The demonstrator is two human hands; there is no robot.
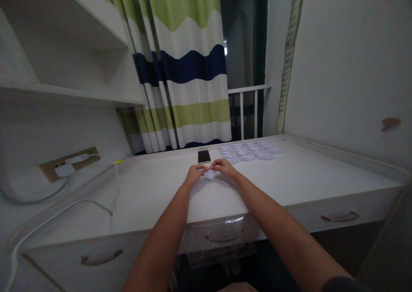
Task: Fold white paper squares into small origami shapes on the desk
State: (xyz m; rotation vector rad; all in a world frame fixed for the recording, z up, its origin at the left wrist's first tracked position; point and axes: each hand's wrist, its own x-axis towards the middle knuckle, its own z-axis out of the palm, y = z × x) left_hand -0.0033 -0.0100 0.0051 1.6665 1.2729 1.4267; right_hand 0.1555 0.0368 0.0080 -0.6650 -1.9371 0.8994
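A small piece of white paper (210,174) is held just above the desk top, between the fingertips of both hands, and it is located in front of the person's chest line, a little right of the middle of the desk. The left hand (195,174) is at its left end and the right hand (226,168) is at its right end, so the hands are brought together and both are pinching the piece. Neither hand can be called clearly nearer. Its long axis seems to run roughly left to right, but this cannot be told exactly because the fingers cover part of it.

Just beyond the hands, a black smartphone (204,156) is lying flat, and to its right many similar white paper pieces (250,150) are spread in loose rows toward the far edge. These are laid on a white wooden desk (154,195) with drawers and curved metal handles (340,216) on the near side. A white cable (48,217) runs along the left side, below a wall socket panel (69,165). At the far end, a striped green, white and navy curtain (189,68) is hanging beside a white railing (247,107), and a white shelf (64,90) is fixed above on the left.
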